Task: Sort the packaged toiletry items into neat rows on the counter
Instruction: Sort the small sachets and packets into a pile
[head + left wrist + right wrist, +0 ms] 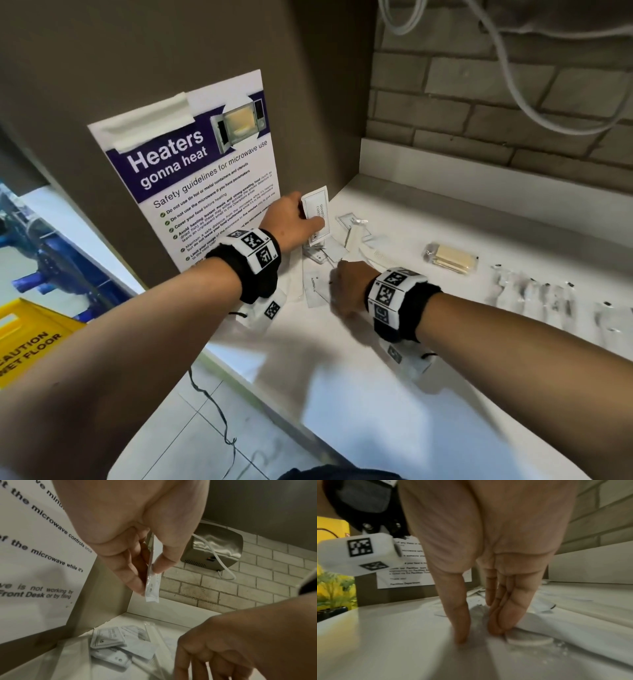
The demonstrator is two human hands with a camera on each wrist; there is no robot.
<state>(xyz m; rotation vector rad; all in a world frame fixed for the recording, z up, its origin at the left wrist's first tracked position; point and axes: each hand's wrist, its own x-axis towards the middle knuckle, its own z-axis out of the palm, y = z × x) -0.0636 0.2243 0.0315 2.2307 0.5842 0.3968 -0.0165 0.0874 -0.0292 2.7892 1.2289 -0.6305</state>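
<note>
My left hand (301, 219) is raised near the wall poster and pinches a white shampoo sachet (317, 209) between thumb and fingers (135, 582); the sachet (151, 588) hangs upright above the pile. A loose pile of white sachets and packets (327, 248) lies in the counter's back left corner, and it shows again in the left wrist view as the pile (113, 643). My right hand (339, 291) reaches down beside it. Its straight fingers (503, 620) press on a clear packet holding a round white pad (530, 640), with the thumb touching the counter (385, 649).
A packet of pale sticks (452, 258) lies mid-counter. Several clear-wrapped items (537, 296) form a row at the right. A wrapped comb (378, 255) lies by the pile. A metal hand dryer (214, 550) hangs on the brick wall. A yellow wet-floor sign (30, 339) stands left of the counter.
</note>
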